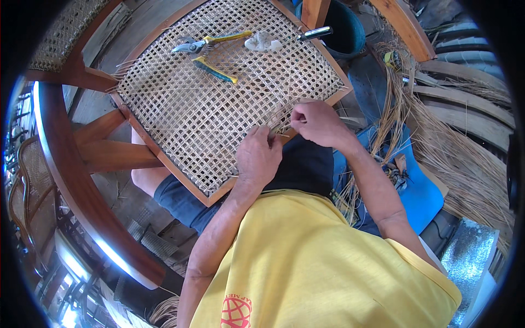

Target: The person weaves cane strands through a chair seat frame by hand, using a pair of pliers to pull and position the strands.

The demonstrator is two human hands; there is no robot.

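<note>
A woven cane seat panel (pixel 186 109) in a brown wooden frame lies across my lap, its open weave full of small holes. My left hand (pixel 260 156) rests on the near edge of the frame, fingers curled and pressed together at a thin cane strand (pixel 281 133). Just to its right, my right hand (pixel 320 123) is closed in a pinch over the same edge, on a strand mostly hidden by the fingers. On the weave beyond lie pruning shears (pixel 210 49) with yellow and blue handles, spread apart, a whitish lump (pixel 263 41) and a dark pen-like tool (pixel 315 34).
Long loose cane strands (pixel 454 147) spread over the right side, partly over a blue plastic seat (pixel 424 191). Behind the panel stands a dark green bucket (pixel 350 33). A curved wooden chair part (pixel 71 180) arcs along the left, and a silvery foil sheet (pixel 467 262) lies lower right.
</note>
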